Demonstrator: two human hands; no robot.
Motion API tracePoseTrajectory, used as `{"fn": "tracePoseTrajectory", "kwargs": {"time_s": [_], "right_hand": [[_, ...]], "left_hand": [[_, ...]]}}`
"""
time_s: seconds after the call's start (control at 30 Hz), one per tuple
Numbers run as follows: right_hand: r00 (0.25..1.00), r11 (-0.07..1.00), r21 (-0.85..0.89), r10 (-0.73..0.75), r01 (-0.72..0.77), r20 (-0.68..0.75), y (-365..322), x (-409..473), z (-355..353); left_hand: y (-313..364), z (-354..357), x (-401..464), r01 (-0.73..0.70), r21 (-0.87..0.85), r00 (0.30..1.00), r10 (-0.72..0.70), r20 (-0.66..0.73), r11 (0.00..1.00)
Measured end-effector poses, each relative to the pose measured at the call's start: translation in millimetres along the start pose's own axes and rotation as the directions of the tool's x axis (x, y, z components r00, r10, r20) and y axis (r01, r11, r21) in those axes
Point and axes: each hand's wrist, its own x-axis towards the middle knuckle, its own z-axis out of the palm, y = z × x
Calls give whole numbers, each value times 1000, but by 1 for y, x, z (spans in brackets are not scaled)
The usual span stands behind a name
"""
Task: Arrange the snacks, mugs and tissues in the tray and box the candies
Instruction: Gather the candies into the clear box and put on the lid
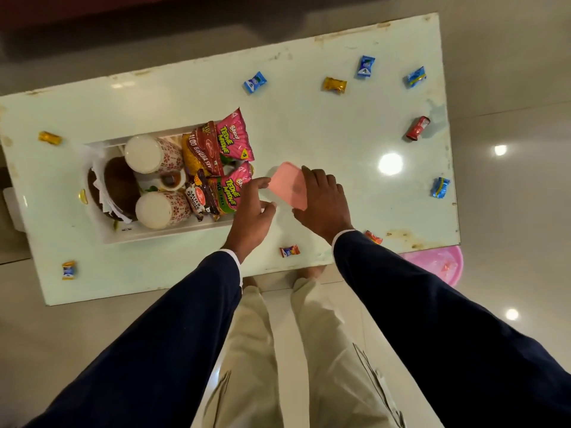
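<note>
A white tray [160, 234] on the pale table holds two patterned mugs [154, 154], several snack packets [230, 140] and a brown holder with white tissues [116, 183]. Just right of the tray lies a small pink box [287, 183]. My right hand [323, 202] rests on its right side with fingers over the lid. My left hand [253, 211] touches the box's left edge with its fingertips. Wrapped candies lie scattered on the table: blue ones [366, 66], a gold one [334, 84], a red one [417, 128] and one near the front edge [289, 251].
More candies lie at the far left [49, 138], front left [68, 269] and right edge [440, 187]. A pink basin [438, 264] sits on the floor under the table's right front corner. My legs stand against the table's front edge.
</note>
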Motion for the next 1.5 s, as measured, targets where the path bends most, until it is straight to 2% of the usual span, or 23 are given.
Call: {"fn": "tracePoseTrajectory", "kwargs": {"time_s": [0.07,0.13,0.2,0.33,0.5,0.63,0.7,0.77,0.8,0.83,0.93,1.03,1.13,1.23,1.3,1.37,1.43,1.5], "right_hand": [[997,951,299,67,-79,50,-2,-1,-6],[972,766,600,146,-229,184,-3,-9,-19],[933,582,732,169,-354,317,-6,-22,-35],[918,386,836,86,-389,388,-5,-45,-49],[919,173,904,32,-392,393,-3,-55,-49],[917,89,914,-16,-396,399,2,-53,-42],[909,-84,905,-42,-416,414,4,-53,-40],[894,-258,867,22,-427,448,8,-52,-40],[887,-265,867,78,-422,455,11,-51,-41],[883,-213,886,144,-413,446,15,-49,-41],[866,43,912,333,-408,372,33,-38,-45],[775,215,834,536,-509,334,54,-19,-42],[751,393,713,597,-581,283,69,-2,-34],[718,379,689,628,-618,298,75,6,-31],[661,357,661,694,-660,285,75,5,-31],[623,431,572,760,-698,187,72,-4,-31],[679,522,586,732,-620,66,60,-17,-34],[806,553,691,587,-465,73,43,-27,-37]], "left_hand": [[7,2,-1,-5,-147,999,-3,-54,989],[18,3,-3,-37,-270,993,5,-118,962],[28,5,-3,-30,-312,994,-5,-110,950],[36,12,-5,30,-398,998,-9,55,917],[42,18,-5,-45,-377,995,77,69,925],[45,19,-4,-60,-372,988,107,108,926],[45,18,-2,-21,-391,994,61,90,920],[43,14,0,48,-441,996,-10,88,896],[41,12,1,74,-461,994,-30,103,884],[39,10,1,93,-472,991,-37,125,876],[33,8,2,140,-522,983,-57,172,841],[28,6,4,188,-604,977,-86,193,774],[25,7,6,236,-651,968,-115,223,721],[23,10,6,267,-659,961,-145,234,703],[22,13,5,259,-646,963,-140,231,718],[23,17,5,248,-638,966,-134,222,729],[27,21,6,255,-641,965,-147,218,724],[32,25,6,279,-652,959,-175,221,705]]}}
